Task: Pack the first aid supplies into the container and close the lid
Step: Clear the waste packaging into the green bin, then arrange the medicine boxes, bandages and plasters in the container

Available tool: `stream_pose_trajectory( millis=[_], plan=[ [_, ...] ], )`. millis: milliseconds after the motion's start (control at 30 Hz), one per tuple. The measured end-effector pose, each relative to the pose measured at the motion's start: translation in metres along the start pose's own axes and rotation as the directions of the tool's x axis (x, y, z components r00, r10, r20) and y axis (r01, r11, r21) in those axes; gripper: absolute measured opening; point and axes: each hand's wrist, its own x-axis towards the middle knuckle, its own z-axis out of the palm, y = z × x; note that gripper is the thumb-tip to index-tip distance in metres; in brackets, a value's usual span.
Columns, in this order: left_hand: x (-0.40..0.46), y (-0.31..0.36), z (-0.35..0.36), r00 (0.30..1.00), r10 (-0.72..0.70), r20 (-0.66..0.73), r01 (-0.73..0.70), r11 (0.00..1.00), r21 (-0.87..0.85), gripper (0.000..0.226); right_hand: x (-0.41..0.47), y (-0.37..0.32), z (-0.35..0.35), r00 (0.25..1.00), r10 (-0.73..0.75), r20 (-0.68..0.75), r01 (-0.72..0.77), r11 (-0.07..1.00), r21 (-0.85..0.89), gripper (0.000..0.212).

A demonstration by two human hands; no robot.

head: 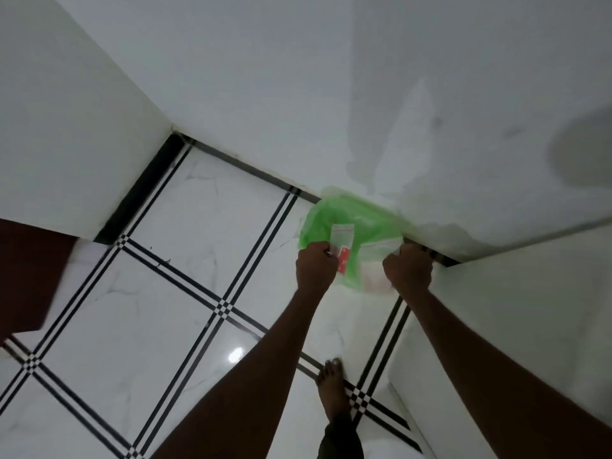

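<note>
A translucent green plastic bag (354,220) hangs in front of me, above the floor near the wall's base. My left hand (314,266) is closed on the bag's left edge together with a small clear zip pouch (341,238) that has a red strip and a red label. My right hand (409,268) is closed on the bag's right edge and on a second clear zip pouch (377,263) with pale contents. No container or lid is in view. The picture is motion-blurred.
White marble floor tiles (159,319) with black striped borders lie below. White walls (298,94) meet in a corner at upper left. A white ledge or surface (530,309) runs along the right. My bare foot (331,385) stands on the floor. A dark red-brown panel (29,276) is at the left edge.
</note>
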Motion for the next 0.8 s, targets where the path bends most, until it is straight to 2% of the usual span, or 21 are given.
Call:
stream_pose_trajectory(
  millis=[133,200,267,333,467,633,800],
  plan=[
    [0.068,-0.042,0.041,0.988,-0.085,0.132,0.101,0.988,-0.121,0.027,0.055,-0.001,0.071,0.999,0.046,0.013,-0.045,0.999,-0.027,0.031],
    [0.096,-0.062,0.065,0.965,-0.137,0.226,0.186,0.958,-0.216,0.037,0.085,0.006,0.104,0.993,0.089,0.072,-0.091,0.995,0.028,0.039],
    [0.114,-0.085,0.085,0.946,-0.192,0.261,0.263,0.925,-0.274,0.049,0.119,0.026,0.135,0.982,0.133,0.136,-0.149,0.983,0.111,0.048],
    [0.115,-0.095,0.09,0.941,-0.208,0.266,0.282,0.918,-0.279,0.045,0.134,0.042,0.152,0.971,0.15,0.183,-0.18,0.971,0.157,0.04],
    [0.084,-0.077,0.065,0.943,-0.189,0.273,0.264,0.926,-0.269,0.038,0.092,0.019,0.122,0.968,0.124,0.217,-0.174,0.957,0.233,0.023],
    [0.037,-0.028,0.023,0.972,-0.081,0.219,0.166,0.899,-0.406,0.031,0.06,0.006,0.072,0.978,0.041,0.204,-0.115,0.923,0.368,0.036],
    [-0.041,0.051,-0.023,0.984,0.055,0.168,0.048,0.833,-0.551,0.025,-0.035,-0.036,-0.058,0.992,-0.062,0.114,-0.009,0.845,0.535,0.018]
  ],
)
